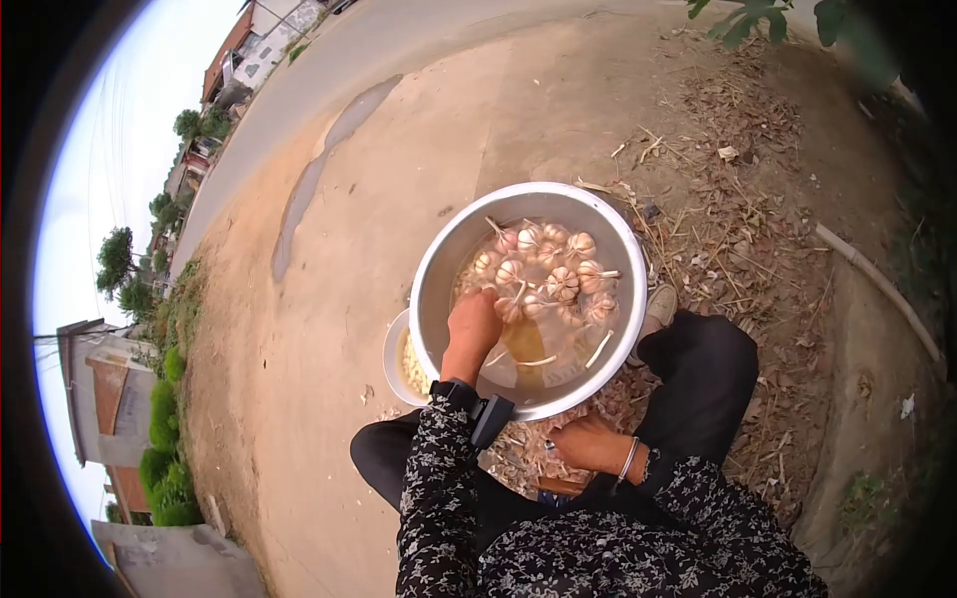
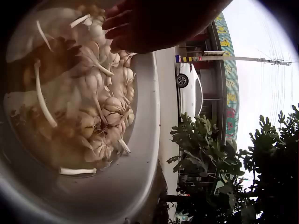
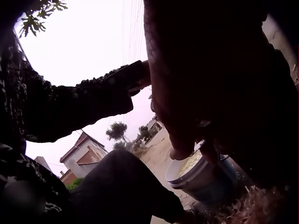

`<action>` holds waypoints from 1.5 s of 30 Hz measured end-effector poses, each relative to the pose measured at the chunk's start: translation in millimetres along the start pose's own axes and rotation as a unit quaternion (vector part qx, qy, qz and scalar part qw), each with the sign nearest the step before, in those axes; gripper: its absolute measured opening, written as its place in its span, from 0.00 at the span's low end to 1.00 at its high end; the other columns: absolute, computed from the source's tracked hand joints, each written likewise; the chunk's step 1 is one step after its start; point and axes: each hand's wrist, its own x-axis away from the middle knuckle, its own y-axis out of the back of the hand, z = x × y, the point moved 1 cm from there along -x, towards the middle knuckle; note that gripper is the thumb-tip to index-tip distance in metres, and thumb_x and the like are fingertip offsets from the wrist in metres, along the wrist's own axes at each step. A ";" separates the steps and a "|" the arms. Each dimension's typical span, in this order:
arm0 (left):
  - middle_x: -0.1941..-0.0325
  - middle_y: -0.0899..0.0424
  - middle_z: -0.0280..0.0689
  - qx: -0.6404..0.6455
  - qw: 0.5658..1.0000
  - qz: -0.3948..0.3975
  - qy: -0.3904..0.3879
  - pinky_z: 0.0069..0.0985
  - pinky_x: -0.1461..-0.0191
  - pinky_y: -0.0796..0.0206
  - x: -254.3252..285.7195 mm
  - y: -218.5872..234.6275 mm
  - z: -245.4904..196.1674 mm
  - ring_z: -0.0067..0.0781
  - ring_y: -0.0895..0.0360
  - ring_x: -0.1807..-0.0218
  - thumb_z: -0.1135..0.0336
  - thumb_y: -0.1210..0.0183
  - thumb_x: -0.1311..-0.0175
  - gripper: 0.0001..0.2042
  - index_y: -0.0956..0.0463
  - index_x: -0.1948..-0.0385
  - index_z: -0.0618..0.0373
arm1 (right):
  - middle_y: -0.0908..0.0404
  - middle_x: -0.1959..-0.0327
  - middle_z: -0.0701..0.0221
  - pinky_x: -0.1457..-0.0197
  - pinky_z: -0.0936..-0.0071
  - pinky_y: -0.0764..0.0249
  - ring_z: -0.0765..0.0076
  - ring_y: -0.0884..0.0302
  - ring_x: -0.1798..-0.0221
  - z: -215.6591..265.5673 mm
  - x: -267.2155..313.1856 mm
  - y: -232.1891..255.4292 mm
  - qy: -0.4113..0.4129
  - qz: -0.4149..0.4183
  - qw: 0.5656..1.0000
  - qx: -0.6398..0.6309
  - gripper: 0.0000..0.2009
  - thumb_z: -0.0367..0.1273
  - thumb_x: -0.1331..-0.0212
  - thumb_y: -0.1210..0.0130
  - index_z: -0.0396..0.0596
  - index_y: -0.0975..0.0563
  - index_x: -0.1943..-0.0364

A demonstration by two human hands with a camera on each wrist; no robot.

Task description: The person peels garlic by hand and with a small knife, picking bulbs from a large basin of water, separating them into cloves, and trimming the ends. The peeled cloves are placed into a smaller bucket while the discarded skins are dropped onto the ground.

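Person's dress, seen from the head view

Long-sleeved black top with a small white floral print (image 1: 638, 543) at 6 o'clock; plain black trousers (image 1: 698, 384). Black strap-mounted wrist camera (image 1: 483, 414) on left wrist; thin silver bangle (image 1: 628, 458) on right wrist. Light-coloured shoe (image 1: 660, 304) at 3 o'clock.

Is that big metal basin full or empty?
Partly full. The metal basin holds cloudy water with many whole garlic bulbs floating in it, and the left hand reaches into it.

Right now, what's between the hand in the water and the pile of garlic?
Nothing: in the head view the left hand already touches the garlic floating in the pot.
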 end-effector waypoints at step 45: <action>0.57 0.21 0.41 0.787 0.576 -0.109 0.195 0.20 0.62 0.29 242.3 -10.2 10.8 0.26 0.22 0.61 0.71 0.46 0.39 0.14 0.34 0.52 0.62 | 0.20 0.60 0.52 0.57 0.57 0.26 0.49 0.20 0.58 -21.1 -94.6 85.6 -0.167 0.038 0.978 0.122 0.16 0.32 0.58 0.44 0.41 0.20 0.63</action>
